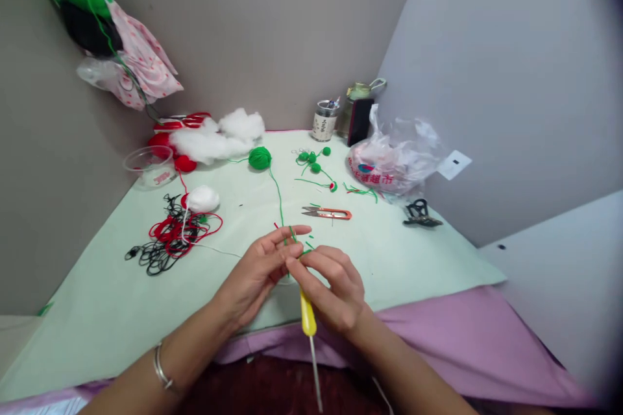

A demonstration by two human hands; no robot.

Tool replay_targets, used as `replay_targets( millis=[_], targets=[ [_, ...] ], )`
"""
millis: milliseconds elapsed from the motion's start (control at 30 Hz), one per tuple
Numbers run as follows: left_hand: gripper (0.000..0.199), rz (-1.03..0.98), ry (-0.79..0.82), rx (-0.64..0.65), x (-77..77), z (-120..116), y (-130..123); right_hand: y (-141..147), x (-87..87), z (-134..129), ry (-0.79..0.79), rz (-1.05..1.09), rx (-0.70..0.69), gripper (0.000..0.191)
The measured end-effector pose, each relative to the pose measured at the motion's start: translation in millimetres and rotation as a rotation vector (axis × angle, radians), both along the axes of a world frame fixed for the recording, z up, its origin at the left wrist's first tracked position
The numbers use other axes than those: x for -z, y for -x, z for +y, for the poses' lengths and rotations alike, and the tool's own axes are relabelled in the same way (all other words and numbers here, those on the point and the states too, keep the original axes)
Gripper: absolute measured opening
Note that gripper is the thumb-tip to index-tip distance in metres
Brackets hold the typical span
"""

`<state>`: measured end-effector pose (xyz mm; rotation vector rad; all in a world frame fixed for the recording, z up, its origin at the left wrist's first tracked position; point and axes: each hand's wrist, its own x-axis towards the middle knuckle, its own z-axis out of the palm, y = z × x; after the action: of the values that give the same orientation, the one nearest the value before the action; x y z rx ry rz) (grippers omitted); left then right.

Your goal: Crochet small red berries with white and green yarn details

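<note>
My left hand (pixel 254 272) pinches green yarn between thumb and fingers, with its index finger stretched out and the strand passing over it. That green strand (pixel 279 198) runs back to a green yarn ball (pixel 259 158). In my right hand (pixel 335 282) is a crochet hook with a yellow handle (pixel 307 316), its metal shaft pointing down toward me. The hook's working tip meets the yarn at my fingertips, where fingers mostly hide it. Beyond my hands lie orange thread snips (pixel 331 213) and small green crocheted balls (pixel 315 168).
Tangled black and red yarn (pixel 170 237) and a white yarn ball (pixel 202 199) lie left. White stuffing (pixel 214 142) and a clear plastic tub (pixel 150 168) stand behind. At right are a plastic bag (pixel 389 162), a black claw clip (pixel 421 214) and a pen can (pixel 324 122).
</note>
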<state>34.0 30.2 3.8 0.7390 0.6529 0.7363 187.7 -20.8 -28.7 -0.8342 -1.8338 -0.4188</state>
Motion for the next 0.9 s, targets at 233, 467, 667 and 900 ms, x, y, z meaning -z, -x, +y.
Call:
replay_targets(
  millis=[233,467,667,900],
  targets=[
    [0.044,0.106,-0.237,-0.020,-6.0,57,0,-13,-16.6,33,0.227,0.049,-0.044,0.044],
    [0.043,0.062,-0.188,0.047,7.7,74,6,-35,-32.3,81,0.784,0.471,-0.383,0.007],
    [0.047,0.082,-0.177,0.028,8.5,67,12,-40,-24.2,87,0.902,0.583,-0.371,0.028],
    [0.046,0.095,-0.180,0.014,17.1,64,10,-32,-14.6,84,0.902,0.355,-0.342,0.012]
  ],
)
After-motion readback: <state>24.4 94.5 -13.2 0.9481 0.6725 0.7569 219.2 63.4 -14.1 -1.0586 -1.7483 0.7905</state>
